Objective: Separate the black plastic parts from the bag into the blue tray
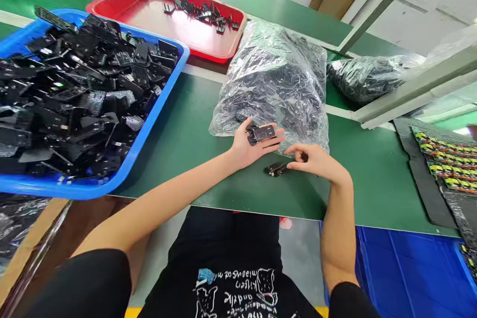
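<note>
My left hand [242,151] is palm up, its fingers stretched out. Across the palm and fingers lies a flat black plastic casing [264,133], with another dark piece beside it near the thumb. To its right my right hand [315,161] has its fingers curled and the thumb close to the index finger. A small black part [304,157] shows among those fingers; its exact shape is too small to tell. Just left of the right thumb, a few small black plastic parts [276,169] lie on the green table [223,186].
A blue tray [149,129] heaped with black plastic casings stands at left. Behind it, a red tray [149,12] holds several small black parts. A clear plastic bag [276,74] of black parts lies beyond my hands. Circuit boards [447,161] sit on black foam at right, near a metal post [421,79].
</note>
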`<state>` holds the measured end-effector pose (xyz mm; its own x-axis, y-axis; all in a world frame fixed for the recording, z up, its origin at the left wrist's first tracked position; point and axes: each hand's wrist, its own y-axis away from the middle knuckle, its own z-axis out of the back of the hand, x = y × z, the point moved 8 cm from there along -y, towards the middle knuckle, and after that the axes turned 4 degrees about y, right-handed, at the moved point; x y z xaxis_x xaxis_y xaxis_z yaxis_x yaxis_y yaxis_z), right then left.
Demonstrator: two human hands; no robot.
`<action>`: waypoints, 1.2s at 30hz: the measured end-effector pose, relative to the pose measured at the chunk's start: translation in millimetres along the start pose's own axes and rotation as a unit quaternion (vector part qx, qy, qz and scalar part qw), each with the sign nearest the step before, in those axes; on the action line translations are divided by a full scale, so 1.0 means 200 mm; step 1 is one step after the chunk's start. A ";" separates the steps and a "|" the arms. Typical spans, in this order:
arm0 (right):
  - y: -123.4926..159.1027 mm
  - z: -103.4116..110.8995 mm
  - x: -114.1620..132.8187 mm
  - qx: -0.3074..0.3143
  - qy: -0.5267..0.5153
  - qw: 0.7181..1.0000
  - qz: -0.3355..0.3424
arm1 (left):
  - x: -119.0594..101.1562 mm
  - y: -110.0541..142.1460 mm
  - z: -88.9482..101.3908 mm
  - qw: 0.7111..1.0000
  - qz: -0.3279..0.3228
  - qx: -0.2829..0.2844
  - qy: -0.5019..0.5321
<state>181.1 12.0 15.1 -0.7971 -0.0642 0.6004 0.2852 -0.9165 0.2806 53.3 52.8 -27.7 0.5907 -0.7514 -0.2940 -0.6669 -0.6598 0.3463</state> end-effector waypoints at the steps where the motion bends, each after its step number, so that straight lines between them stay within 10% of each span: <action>1: 0.00 -0.03 -0.01 0.021 0.005 1.000 0.000 | 0.00 0.00 0.00 1.000 0.001 0.001 -0.001; 4: -0.01 -0.03 0.00 -0.004 0.007 1.000 0.010 | 0.00 0.00 0.00 1.000 0.006 0.004 -0.003; 7: 0.00 0.07 0.04 -0.168 -0.018 0.985 0.036 | 0.01 -0.01 0.00 1.000 0.017 0.007 -0.004; 13: 0.09 0.10 0.22 -0.460 0.084 0.868 0.166 | 0.07 0.00 -0.01 0.997 0.078 0.027 -0.003; 19: 0.07 -0.03 0.34 -0.442 0.316 0.803 0.245 | 0.03 0.01 -0.03 0.997 0.059 0.038 0.011; 30: 0.13 -0.06 0.17 -0.272 0.169 0.940 0.115 | -0.08 0.04 -0.07 0.997 0.017 0.064 0.050; 36: 0.14 -0.17 0.20 -0.202 0.219 0.948 0.111 | -0.11 0.04 -0.05 0.997 0.012 0.037 0.071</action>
<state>138.1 -30.3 21.5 -0.9110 -0.3506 0.2172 0.3157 -0.9317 -0.1799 40.3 64.4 -8.9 0.6290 -0.7618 -0.1550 -0.7101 -0.6441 0.2845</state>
